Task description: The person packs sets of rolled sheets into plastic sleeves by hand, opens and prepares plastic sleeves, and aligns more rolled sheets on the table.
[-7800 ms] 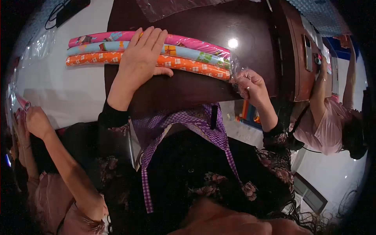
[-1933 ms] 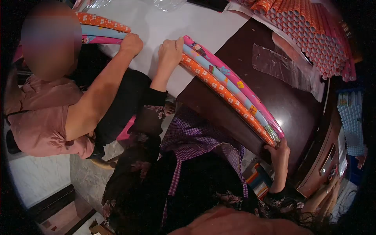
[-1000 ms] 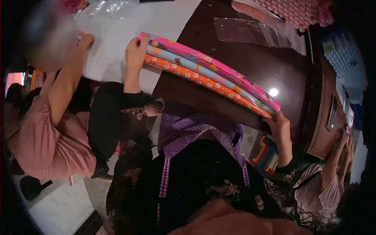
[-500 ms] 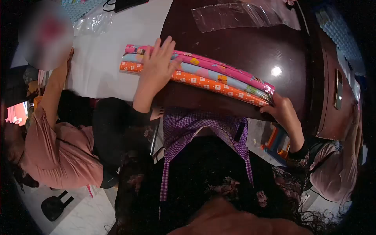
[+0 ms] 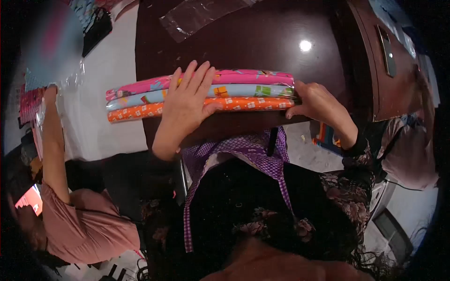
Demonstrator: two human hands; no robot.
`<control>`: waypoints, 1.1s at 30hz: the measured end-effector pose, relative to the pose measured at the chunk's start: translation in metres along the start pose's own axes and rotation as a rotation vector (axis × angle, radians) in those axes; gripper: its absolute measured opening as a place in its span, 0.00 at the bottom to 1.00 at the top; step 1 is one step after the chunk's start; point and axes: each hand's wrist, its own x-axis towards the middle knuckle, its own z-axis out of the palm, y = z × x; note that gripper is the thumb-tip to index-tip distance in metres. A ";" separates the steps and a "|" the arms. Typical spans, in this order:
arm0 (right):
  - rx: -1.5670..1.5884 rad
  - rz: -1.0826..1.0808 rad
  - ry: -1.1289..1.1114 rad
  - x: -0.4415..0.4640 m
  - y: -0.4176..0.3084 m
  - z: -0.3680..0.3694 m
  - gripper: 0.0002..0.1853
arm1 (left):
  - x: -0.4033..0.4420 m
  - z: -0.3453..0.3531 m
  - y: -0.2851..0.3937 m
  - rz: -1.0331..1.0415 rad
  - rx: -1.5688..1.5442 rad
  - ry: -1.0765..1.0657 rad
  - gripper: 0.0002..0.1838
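Observation:
Three rolls of wrapping paper lie side by side in clear plastic across the dark table (image 5: pixel 262 42): a pink roll (image 5: pixel 253 77), a light blue roll (image 5: pixel 241 91) and an orange roll (image 5: pixel 253 104) nearest me. My left hand (image 5: pixel 185 100) rests flat across the rolls left of their middle, fingers stretched out and a little apart. At the right end, my right hand (image 5: pixel 321 103) is closed around the edge of the bundle, thumb on the near side; some of its fingertips are hidden. The left ends reach over a white surface (image 5: pixel 124 61).
A clear plastic sleeve (image 5: pixel 197 18) lies at the back of the table. On a brown surface at the right is a phone (image 5: pixel 386 51). Another person's arm (image 5: pixel 54 140) reaches forward at the left, near pink packaged items (image 5: pixel 30 105). Someone else's sleeve (image 5: pixel 408 150) shows at the right.
The bundle has turned from slanting down rightward to nearly level in view, its left end lower. My hands stay on it. The view has shifted rightward, and the other person's arm is in a different pose.

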 end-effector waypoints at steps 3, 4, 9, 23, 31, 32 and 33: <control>-0.107 -0.084 -0.022 -0.003 0.016 -0.008 0.31 | 0.002 -0.002 0.001 -0.014 -0.005 -0.040 0.44; -0.149 -0.031 -0.038 -0.003 0.017 -0.010 0.31 | 0.002 -0.001 0.001 -0.008 -0.001 -0.034 0.45; -0.212 -0.005 0.086 -0.019 0.008 -0.033 0.40 | 0.003 -0.001 0.002 -0.003 -0.017 -0.013 0.45; 0.128 -0.015 0.294 -0.012 0.003 0.036 0.51 | -0.008 0.011 -0.002 0.003 -0.114 0.196 0.39; 0.080 0.020 0.169 -0.010 -0.008 0.021 0.25 | -0.012 0.016 -0.003 0.005 -0.126 0.265 0.37; 0.086 0.035 0.143 -0.009 -0.006 0.022 0.24 | -0.013 0.016 -0.002 0.003 -0.127 0.263 0.37; 0.093 0.049 0.118 -0.006 -0.007 0.021 0.22 | -0.013 0.017 -0.001 0.001 -0.127 0.261 0.38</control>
